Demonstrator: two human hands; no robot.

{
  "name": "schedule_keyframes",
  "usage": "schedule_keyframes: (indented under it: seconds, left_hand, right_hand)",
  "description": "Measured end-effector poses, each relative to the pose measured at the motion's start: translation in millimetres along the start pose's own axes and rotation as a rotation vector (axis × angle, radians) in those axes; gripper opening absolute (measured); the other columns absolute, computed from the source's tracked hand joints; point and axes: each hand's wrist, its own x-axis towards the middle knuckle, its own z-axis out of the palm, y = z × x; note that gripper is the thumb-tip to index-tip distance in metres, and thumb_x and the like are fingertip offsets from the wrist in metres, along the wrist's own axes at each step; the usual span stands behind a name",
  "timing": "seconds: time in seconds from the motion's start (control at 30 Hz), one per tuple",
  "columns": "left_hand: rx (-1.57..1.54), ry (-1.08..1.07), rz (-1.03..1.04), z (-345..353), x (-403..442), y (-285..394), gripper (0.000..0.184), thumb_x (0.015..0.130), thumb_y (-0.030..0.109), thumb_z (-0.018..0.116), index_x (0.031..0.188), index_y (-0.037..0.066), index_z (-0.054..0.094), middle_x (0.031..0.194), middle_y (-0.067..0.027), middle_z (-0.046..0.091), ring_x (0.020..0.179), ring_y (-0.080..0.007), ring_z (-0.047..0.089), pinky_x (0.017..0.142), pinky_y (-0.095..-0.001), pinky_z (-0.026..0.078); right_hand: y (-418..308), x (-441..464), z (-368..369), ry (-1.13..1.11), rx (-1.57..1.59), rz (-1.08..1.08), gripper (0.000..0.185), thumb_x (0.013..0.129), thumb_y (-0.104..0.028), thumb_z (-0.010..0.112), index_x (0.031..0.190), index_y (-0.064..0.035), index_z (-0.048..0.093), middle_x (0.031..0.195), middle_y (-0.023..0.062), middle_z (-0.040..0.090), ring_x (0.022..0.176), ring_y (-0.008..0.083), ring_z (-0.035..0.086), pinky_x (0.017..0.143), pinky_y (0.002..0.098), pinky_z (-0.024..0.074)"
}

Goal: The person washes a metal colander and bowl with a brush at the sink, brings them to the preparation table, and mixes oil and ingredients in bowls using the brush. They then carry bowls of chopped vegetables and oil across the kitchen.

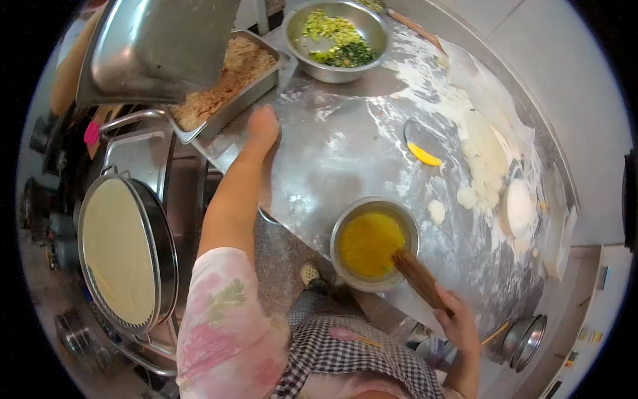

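My right hand (457,318) is closed around a wooden-handled brush (420,278). The brush's end rests over the rim of a metal bowl (337,266) containing yellow oil (371,241). My left hand (264,126) is curled into a fist on the steel table, close to a metal tray (247,100) of brownish minced filling (247,60); nothing shows in it, though the inside of the fist is turned away. A yellow-edged curved scraper (423,154) lies on the table past the oil bowl.
Above the filling tray, a steel container (153,50) is tilted, another person's arm (70,70) beside it. A bowl of chopped greens (339,38) stands at the back. Floured dough (484,156) covers the right side. At left is a round pan (169,259) with a pale sheet.
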Motion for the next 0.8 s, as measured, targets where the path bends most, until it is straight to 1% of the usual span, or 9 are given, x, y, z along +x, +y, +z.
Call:
schedule_keyframes:
  seconds: [0.03, 0.1, 0.17, 0.23, 0.33, 0.53, 0.63, 0.73, 0.8]
  left_hand:
    - [0.043, -0.022, 0.006, 2, -3, 8, 0.015, 0.076, 0.014, 0.055, 0.085, 0.003, 0.062, 0.083, -0.0202, 0.061, 0.083, -0.0371, 0.058, 0.075, -0.0438, 0.046]
    - [-0.016, -0.026, 0.302, 25, -11, 36, 0.016, 0.076, 0.015, 0.054, 0.084, 0.004, 0.062, 0.082, -0.021, 0.061, 0.081, -0.0382, 0.058, 0.074, -0.0442, 0.046]
    - [-0.29, -0.103, 0.423, 54, -24, 79, 0.016, 0.075, 0.015, 0.054, 0.081, 0.002, 0.061, 0.085, -0.0227, 0.06, 0.082, -0.0391, 0.057, 0.073, -0.0443, 0.045]
    - [-0.301, -0.184, 0.455, 64, -44, 127, 0.015, 0.076, 0.013, 0.053, 0.081, 0.0, 0.06, 0.085, -0.0239, 0.059, 0.083, -0.0404, 0.056, 0.073, -0.0446, 0.046]
    - [-0.247, -0.247, 0.435, 89, -56, 159, 0.015, 0.077, 0.011, 0.051, 0.083, 0.001, 0.06, 0.083, -0.0228, 0.059, 0.083, -0.0386, 0.057, 0.073, -0.0449, 0.045]
    - [-0.032, -0.14, 0.539, 113, -46, 167, 0.014, 0.074, 0.015, 0.055, 0.077, 0.003, 0.06, 0.08, -0.0191, 0.058, 0.079, -0.0367, 0.057, 0.069, -0.0441, 0.046]
    - [-0.116, -0.197, 0.52, 94, -42, 173, 0.014, 0.073, 0.015, 0.057, 0.079, 0.003, 0.061, 0.078, -0.0184, 0.059, 0.075, -0.0334, 0.058, 0.067, -0.0399, 0.047]
    - [-0.502, -0.074, 0.32, 53, -36, 193, 0.013, 0.074, 0.015, 0.058, 0.079, 0.004, 0.063, 0.078, -0.0146, 0.063, 0.074, -0.0274, 0.061, 0.066, -0.0367, 0.047]
    - [-0.647, 0.022, 0.265, 31, -15, 196, 0.013, 0.074, 0.016, 0.06, 0.079, 0.004, 0.063, 0.077, -0.0143, 0.063, 0.072, -0.0267, 0.061, 0.065, -0.0357, 0.047]
  right_hand:
    - [3, 2, 0, 0.005, 0.02, -0.011, 0.051, 0.076, 0.005, 0.06, 0.124, -0.0114, 0.049, 0.108, 0.0132, 0.057, 0.095, 0.023, 0.057, 0.079, 0.0276, 0.0442]
    - [8, 7, 1, 0.009, 0.058, -0.038, 0.05, 0.077, 0.003, 0.06, 0.124, -0.0109, 0.049, 0.107, 0.0128, 0.057, 0.095, 0.0227, 0.057, 0.079, 0.0285, 0.0446]
    - [8, 15, 0, 0.005, 0.072, -0.088, 0.05, 0.077, 0.003, 0.06, 0.124, -0.0109, 0.049, 0.108, 0.0132, 0.057, 0.094, 0.0223, 0.057, 0.079, 0.0285, 0.0447]
    - [8, 20, -4, -0.004, 0.086, -0.114, 0.051, 0.076, 0.004, 0.06, 0.124, -0.0108, 0.049, 0.108, 0.0137, 0.057, 0.093, 0.0222, 0.057, 0.079, 0.0285, 0.0447]
    - [9, 26, -8, -0.025, 0.101, -0.135, 0.052, 0.075, 0.004, 0.061, 0.123, -0.0112, 0.05, 0.11, 0.0142, 0.057, 0.093, 0.0224, 0.058, 0.08, 0.0285, 0.0448]
    - [30, 37, -16, -0.074, 0.099, -0.147, 0.058, 0.073, 0.005, 0.062, 0.125, -0.0177, 0.049, 0.111, 0.0149, 0.058, 0.098, 0.0247, 0.058, 0.081, 0.0302, 0.0457]
    - [39, 42, -20, -0.083, 0.062, -0.159, 0.059, 0.073, 0.006, 0.061, 0.126, -0.0175, 0.048, 0.111, 0.0151, 0.057, 0.097, 0.0267, 0.058, 0.081, 0.0304, 0.046]
    - [39, 44, -29, -0.079, 0.094, -0.112, 0.059, 0.072, 0.006, 0.061, 0.125, -0.0166, 0.049, 0.112, 0.015, 0.057, 0.097, 0.0282, 0.058, 0.08, 0.031, 0.0463]
    - [43, 46, -32, -0.064, 0.128, -0.149, 0.059, 0.072, 0.006, 0.061, 0.125, -0.0167, 0.048, 0.112, 0.0151, 0.056, 0.097, 0.0282, 0.058, 0.081, 0.0311, 0.046]
